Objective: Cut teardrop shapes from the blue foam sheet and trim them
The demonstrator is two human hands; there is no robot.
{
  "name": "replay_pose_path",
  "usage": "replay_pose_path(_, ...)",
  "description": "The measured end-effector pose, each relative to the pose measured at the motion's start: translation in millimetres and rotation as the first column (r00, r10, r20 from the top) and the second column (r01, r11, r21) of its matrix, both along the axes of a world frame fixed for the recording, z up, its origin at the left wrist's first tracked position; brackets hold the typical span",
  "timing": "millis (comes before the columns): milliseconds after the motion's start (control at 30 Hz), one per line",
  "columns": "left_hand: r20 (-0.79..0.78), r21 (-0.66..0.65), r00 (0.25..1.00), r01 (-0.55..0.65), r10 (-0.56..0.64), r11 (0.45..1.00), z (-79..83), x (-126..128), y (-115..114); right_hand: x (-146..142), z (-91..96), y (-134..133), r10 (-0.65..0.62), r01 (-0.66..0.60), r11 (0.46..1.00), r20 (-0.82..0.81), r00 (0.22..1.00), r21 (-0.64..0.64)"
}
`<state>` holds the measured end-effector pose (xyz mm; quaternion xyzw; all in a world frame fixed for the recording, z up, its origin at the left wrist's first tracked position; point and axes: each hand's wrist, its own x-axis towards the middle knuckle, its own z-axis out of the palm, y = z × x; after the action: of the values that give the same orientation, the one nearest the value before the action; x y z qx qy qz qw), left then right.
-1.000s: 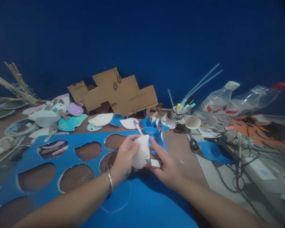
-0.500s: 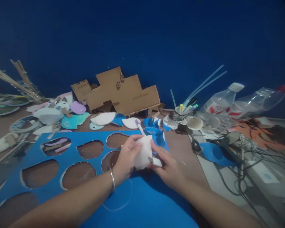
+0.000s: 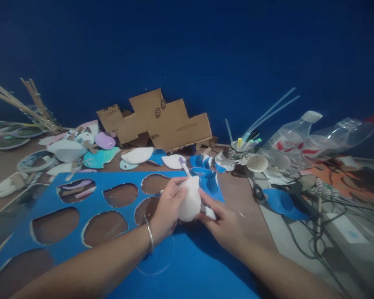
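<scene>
Your hands have drifted a little toward the far right corner of the blue sheet [image 3: 193, 274], still closed on the white paper piece [image 3: 190, 199]. In the head view, your left hand [image 3: 167, 205] curls its fingers around the piece's left side, thumb on top. Your right hand [image 3: 227, 226] pinches a small white tab [image 3: 210, 213] at its lower right edge. A purple-capped pen [image 3: 183, 165] pokes up just behind. At the table's far edge leans cardboard [image 3: 162, 122] printed "FLOOR". The plastic bottle [image 3: 291, 135] near the right edge has a red-and-white label too blurred to read.
</scene>
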<state>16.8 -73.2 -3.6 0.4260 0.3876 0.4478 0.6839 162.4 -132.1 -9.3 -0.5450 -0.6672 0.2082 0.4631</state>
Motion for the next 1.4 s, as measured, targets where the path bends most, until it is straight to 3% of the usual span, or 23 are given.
replay_pose_path(200,-0.018,0.032,1.000,-0.001,0.002,0.999,-2.6,-2.7,-0.4,2.4,-1.8,2.0,0.079,-0.071,0.989,0.057,0.995,-0.128)
replay_pose_path(500,-0.059,0.078,0.998,-0.005,0.009,0.997,-4.3,-3.9,-1.4,3.5,1.8,6.4,0.130,-0.149,0.972,-0.115,0.985,-0.180)
replay_pose_path(667,-0.073,0.106,0.997,-0.029,0.037,0.994,-6.4,-3.0,-2.2,1.8,-0.1,6.2,0.059,-0.109,0.976,-0.251,0.966,-0.188)
replay_pose_path(1133,-0.049,0.074,0.998,-0.040,0.044,0.996,-6.2,-2.1,-2.7,-3.4,-4.7,3.2,-0.078,-0.007,0.977,-0.390,0.918,-0.213)
replay_pose_path(1300,-0.017,0.059,1.000,-0.001,0.002,0.998,-3.7,-2.4,-0.1,-2.6,2.7,6.1,0.011,-0.137,0.961,-0.461,0.887,-0.242)
replay_pose_path(1400,-0.011,0.048,1.000,0.015,-0.015,0.999,-4.3,-2.8,0.7,1.6,7.2,8.7,0.040,-0.155,0.947,-0.378,0.925,-0.279)
